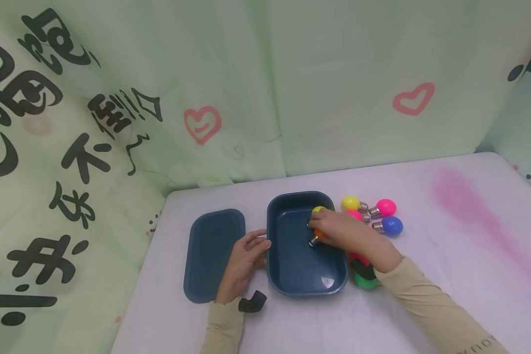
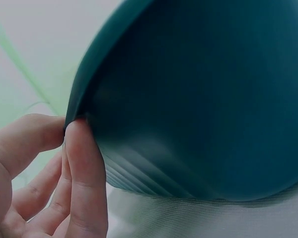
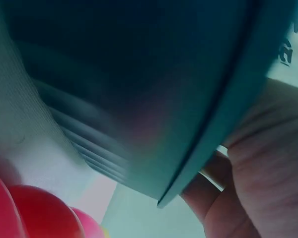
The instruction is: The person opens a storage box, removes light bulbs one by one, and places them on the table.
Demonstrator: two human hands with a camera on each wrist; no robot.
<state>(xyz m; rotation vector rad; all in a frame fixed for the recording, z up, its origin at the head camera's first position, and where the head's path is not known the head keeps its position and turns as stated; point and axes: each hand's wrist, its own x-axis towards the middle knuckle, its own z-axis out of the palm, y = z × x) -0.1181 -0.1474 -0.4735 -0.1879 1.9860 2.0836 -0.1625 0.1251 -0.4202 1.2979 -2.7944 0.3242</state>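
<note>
A dark blue plastic box [image 1: 307, 285] stands on the table, and my left hand [image 1: 248, 253] pinches its left rim between thumb and fingers, as the left wrist view shows. Over the box's right side reaches my right hand [image 1: 336, 227], its fingers curled round light bulbs inside the rim. An orange light bulb [image 1: 320, 233] pokes out below the fingers, its metal screw base pointing down and left. The top of a yellow light bulb [image 1: 318, 209] shows just behind them. The right wrist view has the box wall [image 3: 139, 99] hiding those fingertips.
A flat dark blue lid [image 1: 212, 250] lies left of the box. To the right are loose bulbs: a yellow one [image 1: 350, 203], a pink one [image 1: 386, 207], a blue one [image 1: 390, 226] and, partly under the right wrist, a green one [image 1: 365, 281]. A printed curtain [image 1: 336, 98] hangs behind the table.
</note>
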